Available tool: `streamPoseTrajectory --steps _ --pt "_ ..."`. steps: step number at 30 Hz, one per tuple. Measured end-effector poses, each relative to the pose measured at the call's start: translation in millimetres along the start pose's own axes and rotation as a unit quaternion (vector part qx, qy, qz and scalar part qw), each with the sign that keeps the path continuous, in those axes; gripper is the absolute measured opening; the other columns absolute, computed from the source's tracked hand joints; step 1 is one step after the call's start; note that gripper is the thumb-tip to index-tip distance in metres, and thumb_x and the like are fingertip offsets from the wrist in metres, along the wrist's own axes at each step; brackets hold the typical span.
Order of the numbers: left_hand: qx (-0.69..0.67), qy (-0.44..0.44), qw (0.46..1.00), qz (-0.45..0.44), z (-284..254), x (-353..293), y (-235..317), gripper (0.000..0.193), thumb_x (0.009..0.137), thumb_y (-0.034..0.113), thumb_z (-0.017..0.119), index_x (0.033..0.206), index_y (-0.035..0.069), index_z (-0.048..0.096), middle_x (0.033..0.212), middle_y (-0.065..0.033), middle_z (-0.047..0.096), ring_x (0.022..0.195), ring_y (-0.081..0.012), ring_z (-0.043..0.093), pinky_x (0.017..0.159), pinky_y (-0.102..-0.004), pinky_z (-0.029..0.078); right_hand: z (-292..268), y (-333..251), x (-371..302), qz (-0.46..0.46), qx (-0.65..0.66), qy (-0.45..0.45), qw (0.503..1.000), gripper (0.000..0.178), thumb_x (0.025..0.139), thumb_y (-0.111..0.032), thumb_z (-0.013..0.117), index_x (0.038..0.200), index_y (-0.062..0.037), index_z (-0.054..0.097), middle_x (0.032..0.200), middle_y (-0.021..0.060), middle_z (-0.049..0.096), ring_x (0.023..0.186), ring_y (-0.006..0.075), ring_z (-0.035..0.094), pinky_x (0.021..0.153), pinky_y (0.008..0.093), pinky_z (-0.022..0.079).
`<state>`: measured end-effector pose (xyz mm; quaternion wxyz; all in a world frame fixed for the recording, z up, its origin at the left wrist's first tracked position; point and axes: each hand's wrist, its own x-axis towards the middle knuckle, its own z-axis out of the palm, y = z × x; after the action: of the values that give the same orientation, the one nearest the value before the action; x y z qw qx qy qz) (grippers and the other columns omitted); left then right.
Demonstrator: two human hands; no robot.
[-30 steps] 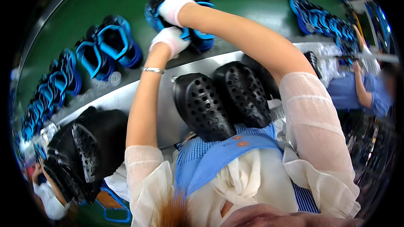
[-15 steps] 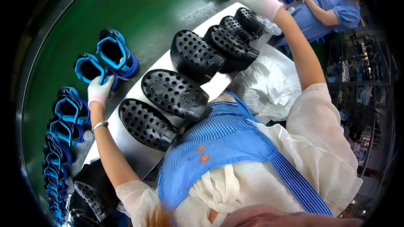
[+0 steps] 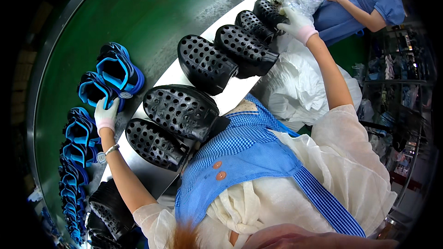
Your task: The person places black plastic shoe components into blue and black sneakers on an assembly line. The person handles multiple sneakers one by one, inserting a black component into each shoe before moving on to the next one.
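My left hand (image 3: 106, 115), in a white glove, pinches the near edge of a blue and black shoe (image 3: 93, 90) on the green surface. A second matching shoe (image 3: 119, 70) stands right beside it. At the far right, my gloved right hand (image 3: 299, 24) has thumb and fingers around the end of a black perforated shoe form (image 3: 268, 13). Part of that grip is hidden. Several more such forms lie in a row on the white ledge in front of me, among them a large form (image 3: 180, 108) and a smaller form (image 3: 154, 140).
More blue and black shoes (image 3: 79, 131) line the left of the green belt (image 3: 152, 14). White plastic bags (image 3: 300, 83) bulge beside the ledge (image 3: 240, 94). A co-worker in blue (image 3: 355, 4) stands at the upper right. Dark perforated forms (image 3: 110, 207) sit at the lower left.
My right hand has come back from over the belt's far side to the end of the farthest black form. My left hand stays at the same shoe; the whole view has shifted slightly.
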<state>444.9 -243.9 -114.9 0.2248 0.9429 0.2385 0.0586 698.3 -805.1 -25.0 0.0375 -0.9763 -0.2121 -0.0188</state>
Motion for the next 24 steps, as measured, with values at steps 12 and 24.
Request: streamPoseTrajectory --steps 12,24 --pt "-0.005 -0.05 0.998 0.024 -40.4 -1.0 1.3 0.059 0.076 0.039 0.069 0.119 0.001 0.056 0.116 -0.0189 0.057 0.108 -0.0329 0.055 0.093 -0.0347 0.042 -55.1 -34.8 26.1 -0.094 -0.018 0.097 0.991 0.043 0.071 -0.025 0.071 0.103 -0.0015 0.055 0.097 0.0144 0.058 0.093 0.0265 0.058 0.082 0.035 0.046" --pt "-0.441 -0.052 0.893 0.073 -110.4 -83.7 39.6 0.103 0.065 0.066 0.067 0.134 -0.005 0.038 0.131 -0.0192 0.05 0.122 -0.0312 0.047 0.102 -0.0333 0.039 -66.6 -372.2 3.5 -0.418 0.243 -0.054 0.874 0.044 0.078 0.004 0.056 0.121 0.0017 0.047 0.111 0.0078 0.051 0.104 0.0162 0.049 0.097 0.029 0.035"
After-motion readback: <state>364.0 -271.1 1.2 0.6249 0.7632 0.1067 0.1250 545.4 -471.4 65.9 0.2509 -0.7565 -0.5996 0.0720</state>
